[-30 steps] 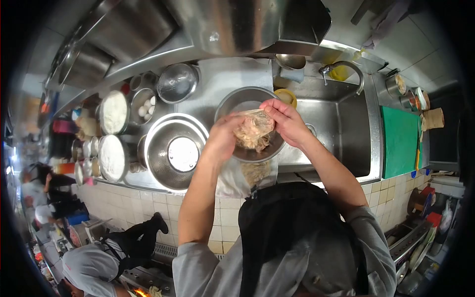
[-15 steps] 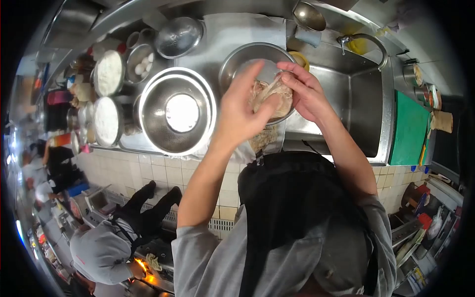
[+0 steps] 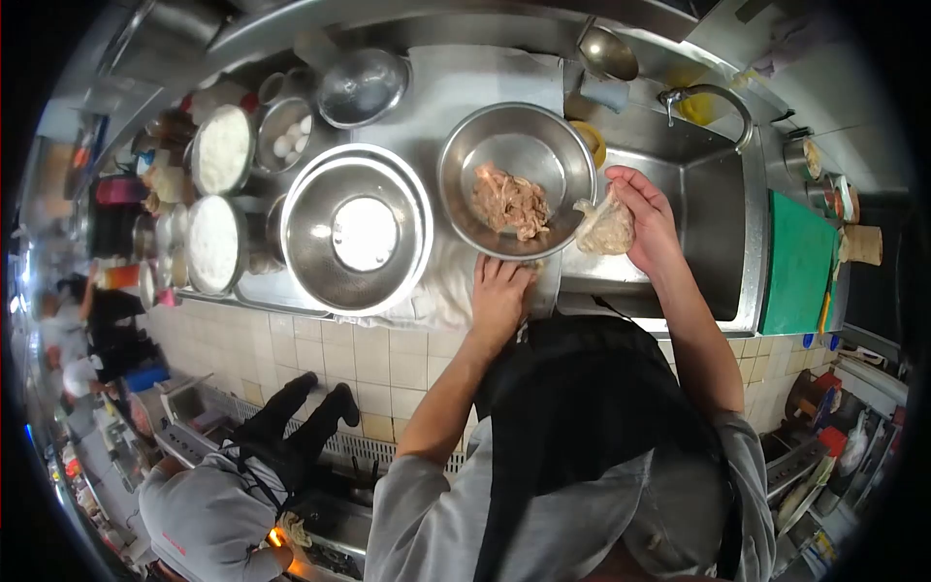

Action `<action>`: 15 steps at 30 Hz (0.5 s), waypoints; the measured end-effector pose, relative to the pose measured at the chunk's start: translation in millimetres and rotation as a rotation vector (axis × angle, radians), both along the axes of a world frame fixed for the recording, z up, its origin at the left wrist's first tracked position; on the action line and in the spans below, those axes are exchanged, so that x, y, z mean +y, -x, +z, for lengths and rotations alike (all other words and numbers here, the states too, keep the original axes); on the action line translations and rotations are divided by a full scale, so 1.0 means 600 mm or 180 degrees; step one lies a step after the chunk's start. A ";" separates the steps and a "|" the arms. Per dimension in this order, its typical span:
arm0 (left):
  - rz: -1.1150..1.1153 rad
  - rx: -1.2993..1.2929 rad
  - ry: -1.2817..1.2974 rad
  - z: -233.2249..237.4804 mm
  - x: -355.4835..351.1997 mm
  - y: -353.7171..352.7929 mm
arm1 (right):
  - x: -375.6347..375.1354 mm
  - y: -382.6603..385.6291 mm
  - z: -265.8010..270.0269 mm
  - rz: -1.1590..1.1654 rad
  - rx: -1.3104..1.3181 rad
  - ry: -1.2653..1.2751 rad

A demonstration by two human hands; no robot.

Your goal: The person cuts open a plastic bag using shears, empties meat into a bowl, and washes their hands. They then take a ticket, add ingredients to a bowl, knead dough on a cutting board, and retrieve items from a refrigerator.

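Had the crumpled see-through bag point(image 3: 603, 235) pinched in the fingers of the right hand point(image 3: 654, 221), around 4 o'clock from the middle of the steel bowl point(image 3: 531, 145). Had chunky meat point(image 3: 511, 202) sitting in that bowl. Had the left hand point(image 3: 499, 303) near the 6 o'clock rim, honestly couldn't tell if gripping anything. Also spotted eggs point(image 3: 283, 147) toward 9.

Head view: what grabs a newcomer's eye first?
Probably the pinkish-brown, meat-like heap in the steel bowl, near the centre. Next, the crumpled see-through bag in the right hand's grip, at that bowl's right edge. Then the bright green board, right of the sink.
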State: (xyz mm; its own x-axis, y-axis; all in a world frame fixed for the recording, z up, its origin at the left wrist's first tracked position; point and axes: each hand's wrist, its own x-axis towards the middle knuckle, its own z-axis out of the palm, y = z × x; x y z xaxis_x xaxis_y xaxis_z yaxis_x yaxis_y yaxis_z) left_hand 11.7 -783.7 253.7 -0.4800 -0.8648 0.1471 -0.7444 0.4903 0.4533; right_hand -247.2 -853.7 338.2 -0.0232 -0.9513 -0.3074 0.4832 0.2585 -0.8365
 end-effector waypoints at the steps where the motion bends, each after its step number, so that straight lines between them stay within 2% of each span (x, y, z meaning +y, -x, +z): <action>1: 0.0196 0.0304 0.0053 -0.009 0.009 -0.004 | 0.000 0.006 0.006 -0.0006 0.0011 0.0034; 3: 0.0391 0.0601 0.0107 -0.027 0.042 -0.013 | 0.004 0.017 0.019 0.0079 0.0124 -0.0069; 5: 0.1385 0.2906 -0.1229 -0.042 0.067 -0.029 | -0.001 0.019 0.040 0.0172 0.0352 -0.0027; 6: 0.1427 0.3305 -0.1794 -0.021 0.072 -0.046 | 0.004 0.019 0.045 0.0296 0.0594 -0.0055; 7: 0.1448 0.3285 -0.1816 0.000 0.079 -0.053 | 0.009 0.016 0.045 0.0300 0.0578 -0.0085; 10: 0.2076 0.4757 -0.2408 0.120 0.083 -0.054 | 0.018 -0.004 0.042 0.0514 0.0651 -0.0130; 11: 0.2090 0.4758 -0.2361 0.141 0.075 -0.050 | 0.022 -0.013 0.046 0.0924 0.0859 -0.0061; 12: 0.1896 0.5127 -0.2264 0.156 0.067 -0.044 | 0.024 -0.023 0.050 0.1314 0.1065 0.0020; 13: 0.1663 0.5492 -0.2165 0.172 0.052 -0.039 | 0.023 -0.030 0.053 0.1307 0.1056 0.0067; 15: 0.1471 0.5550 -0.2335 0.210 0.011 -0.026 | 0.019 -0.039 0.059 0.1975 0.1600 0.0584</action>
State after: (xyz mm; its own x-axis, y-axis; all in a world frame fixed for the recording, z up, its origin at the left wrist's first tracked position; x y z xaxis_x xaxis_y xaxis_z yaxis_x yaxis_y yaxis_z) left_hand 27.5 -777.3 379.6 0.0157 -0.9666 -0.2560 0.6799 -0.1774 0.7115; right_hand -223.5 -842.2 373.4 0.4304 -0.8705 -0.2387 -0.1467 0.1934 -0.9701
